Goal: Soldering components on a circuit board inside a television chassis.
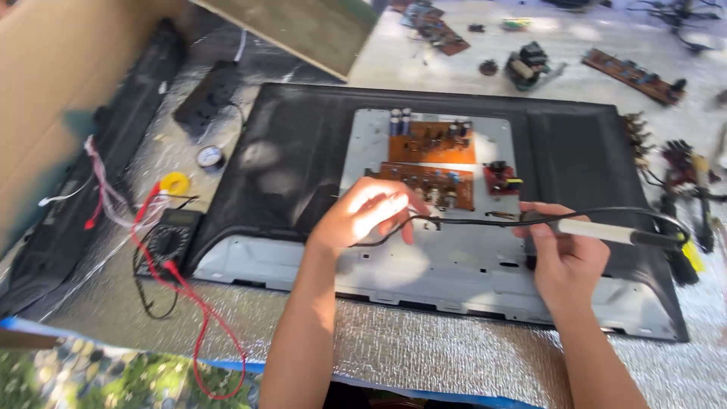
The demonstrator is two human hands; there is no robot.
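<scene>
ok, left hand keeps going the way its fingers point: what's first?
Likely the lower orange-brown circuit board: the left hand points up-right at it, fingers pinching a thin black cable. Height above the board is unclear.

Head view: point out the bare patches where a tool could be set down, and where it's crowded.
Free: the silver foil mat between the panel's lower edge and the near table edge, around the forearms; also the black back panel left of the orange circuit boards. Crowded: the far right with loose boards and parts, and the multimeter corner with red leads.
</scene>
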